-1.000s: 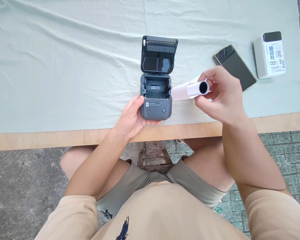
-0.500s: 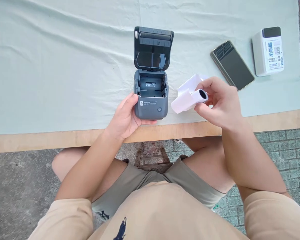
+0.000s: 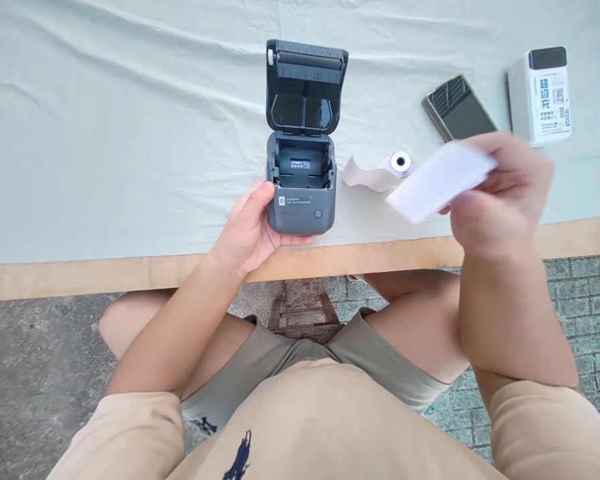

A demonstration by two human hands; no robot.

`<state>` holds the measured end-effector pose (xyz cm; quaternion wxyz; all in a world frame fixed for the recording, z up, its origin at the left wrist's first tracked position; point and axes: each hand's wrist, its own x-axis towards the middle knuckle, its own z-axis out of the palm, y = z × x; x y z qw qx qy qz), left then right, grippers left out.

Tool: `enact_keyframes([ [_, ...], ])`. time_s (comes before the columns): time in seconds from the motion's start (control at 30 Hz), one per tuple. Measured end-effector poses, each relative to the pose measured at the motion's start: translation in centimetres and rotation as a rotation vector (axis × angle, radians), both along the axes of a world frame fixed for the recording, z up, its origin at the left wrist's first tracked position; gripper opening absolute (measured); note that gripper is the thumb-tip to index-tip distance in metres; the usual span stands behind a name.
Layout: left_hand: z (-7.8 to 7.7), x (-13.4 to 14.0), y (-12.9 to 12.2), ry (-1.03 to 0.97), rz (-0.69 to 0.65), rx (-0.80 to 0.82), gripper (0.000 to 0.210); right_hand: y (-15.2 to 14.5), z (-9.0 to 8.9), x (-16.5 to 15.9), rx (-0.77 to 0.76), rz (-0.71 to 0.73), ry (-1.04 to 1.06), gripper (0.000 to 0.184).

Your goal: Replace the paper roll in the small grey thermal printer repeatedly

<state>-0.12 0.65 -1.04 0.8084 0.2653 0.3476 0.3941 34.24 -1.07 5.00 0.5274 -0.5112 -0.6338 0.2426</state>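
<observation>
My left hand is wrapped around the lower left side of a dark grey label printer, thumb on its side and fingers underneath. The printer's lid stands raised, and its roll compartment shows no roll inside. To the right of the printer, a white paper roll with a dark core lies on the cloth, its loose tail curling left. Above the cloth, farther right, my right hand is closed on a white paper strip. Motion blurs this strip, and anything deeper in the fist is hidden.
A smartphone lies beyond my right hand, which partly covers it. Next to it is a white power bank with a dark top. Pale cloth covers the table, leaving a bare wooden front edge.
My right hand has swung to the right, away from the printer, carrying white paper. A paper roll now shows on the cloth where that hand was. My left hand keeps its hold.
</observation>
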Motion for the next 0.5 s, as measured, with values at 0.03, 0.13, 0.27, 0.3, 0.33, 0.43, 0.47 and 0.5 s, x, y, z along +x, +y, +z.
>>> enact_keyframes([
  [0.03, 0.0, 0.0, 0.0, 0.0, -0.003, -0.01, 0.059, 0.6, 0.3, 0.3, 0.027, -0.018, 0.086, 0.035],
  [0.13, 0.2, 0.0, 0.1, 0.016, -0.009, -0.029, 0.057, 2.5, 1.4, 0.6, -0.068, 0.064, 0.318, 0.073],
  [0.27, 0.7, 0.4, 0.0, 0.04, 0.011, -0.022, 0.054, 3.8, 2.6, -1.3, -0.304, 0.232, 0.404, 0.076],
  [0.3, 0.8, 0.5, 0.0, 0.046, 0.019, -0.02, 0.053, 3.8, 2.7, -2.3, -0.358, 0.292, 0.388, 0.078],
  [0.33, 0.9, 0.7, -0.1, 0.051, 0.03, -0.02, 0.052, 3.7, 2.7, -3.3, -0.396, 0.357, 0.358, 0.08],
  [0.43, 1.2, 1.1, -0.3, 0.056, 0.075, -0.028, 0.049, 2.9, 3.1, -6.7, -0.384, 0.529, 0.223, 0.069],
  [0.47, 1.2, 1.2, -0.4, 0.059, 0.084, -0.029, 0.048, 2.5, 3.3, -7.8, -0.369, 0.587, 0.159, 0.058],
  [0.5, 1.3, 1.2, -0.4, 0.066, 0.085, -0.029, 0.047, 2.1, 3.5, -8.7, -0.36, 0.637, 0.081, 0.049],
])
